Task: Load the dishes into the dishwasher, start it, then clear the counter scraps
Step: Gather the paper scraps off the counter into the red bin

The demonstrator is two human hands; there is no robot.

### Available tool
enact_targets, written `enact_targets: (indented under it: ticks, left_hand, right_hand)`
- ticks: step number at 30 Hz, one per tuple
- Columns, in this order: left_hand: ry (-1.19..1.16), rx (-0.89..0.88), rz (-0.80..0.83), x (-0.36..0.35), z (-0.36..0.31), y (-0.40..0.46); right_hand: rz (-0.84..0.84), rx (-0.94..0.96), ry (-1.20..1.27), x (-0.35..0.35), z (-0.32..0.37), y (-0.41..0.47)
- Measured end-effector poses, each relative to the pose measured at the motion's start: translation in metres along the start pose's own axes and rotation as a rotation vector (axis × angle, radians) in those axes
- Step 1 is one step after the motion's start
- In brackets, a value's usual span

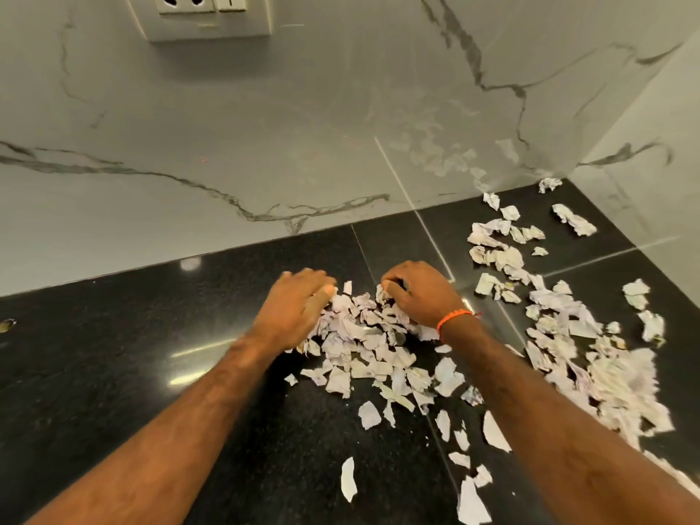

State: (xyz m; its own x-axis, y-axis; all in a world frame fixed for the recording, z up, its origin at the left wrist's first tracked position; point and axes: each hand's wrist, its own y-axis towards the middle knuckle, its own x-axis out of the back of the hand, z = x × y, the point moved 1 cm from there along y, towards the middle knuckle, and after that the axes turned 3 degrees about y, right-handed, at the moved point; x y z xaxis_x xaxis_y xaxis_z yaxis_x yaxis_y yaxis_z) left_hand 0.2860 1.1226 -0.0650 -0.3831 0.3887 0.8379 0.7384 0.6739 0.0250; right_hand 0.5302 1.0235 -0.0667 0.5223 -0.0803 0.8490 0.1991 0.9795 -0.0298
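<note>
Black polished stone is the bench (113, 373), the biggest thing in view, w/ a white marble wall (265, 126) behind it and a socket plate (204, 13) high on that wall. No dishwasher and no dishes are seen, so I cannot tell if the loading and the start are done; I judge only that the work is now in the last part, the clearing of scraps. Next in size is the spread of torn paper scraps (613, 377) at the right side of the bench, reaching to the corner, all not yet collected. Smaller is the heap (363, 335) in the middle, between both hands, approx. half gathered, w/ loose pieces lying nearer the person. The left hand (299, 305) has fingers quite straight and together, pressing on the heap's left edge like a scraper. The right hand (420, 293), w/ an orange band (454, 320) on the wrist, has fingers curled into the scraps at the far right side of the heap. So most clearing is left: nothing is lifted off yet, in my judgement.
</note>
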Motion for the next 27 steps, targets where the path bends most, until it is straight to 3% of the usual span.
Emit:
enact_targets:
  ticks: [2, 4, 7, 11, 13, 17, 27]
  left_hand:
    - [0.193, 0.203, -0.010, -0.001, 0.007, -0.021]
    - [0.289, 0.299, 0.073, -0.015, 0.001, -0.034]
    - [0.315, 0.190, 0.114, -0.048, -0.032, -0.034]
    - [-0.012, 0.008, 0.131, -0.074, -0.086, -0.020]
    - [-0.115, -0.039, 0.102, -0.073, -0.101, -0.017]
    - [0.063, -0.105, 0.095, -0.071, -0.099, -0.036]
    - [0.371, -0.260, 0.143, -0.077, -0.101, -0.118]
  right_hand:
    - [0.000, -0.042, -0.014, -0.005, 0.008, 0.001]
    - [0.095, -0.055, -0.116, -0.016, 0.016, 0.003]
    - [0.133, -0.040, -0.184, -0.024, 0.011, -0.007]
    - [0.049, -0.095, -0.124, 0.000, -0.012, -0.045]
    - [-0.086, -0.120, -0.070, 0.017, -0.021, -0.071]
    - [-0.266, -0.164, -0.113, 0.025, -0.025, -0.128]
    - [-0.270, -0.291, -0.143, -0.034, 0.017, -0.201]
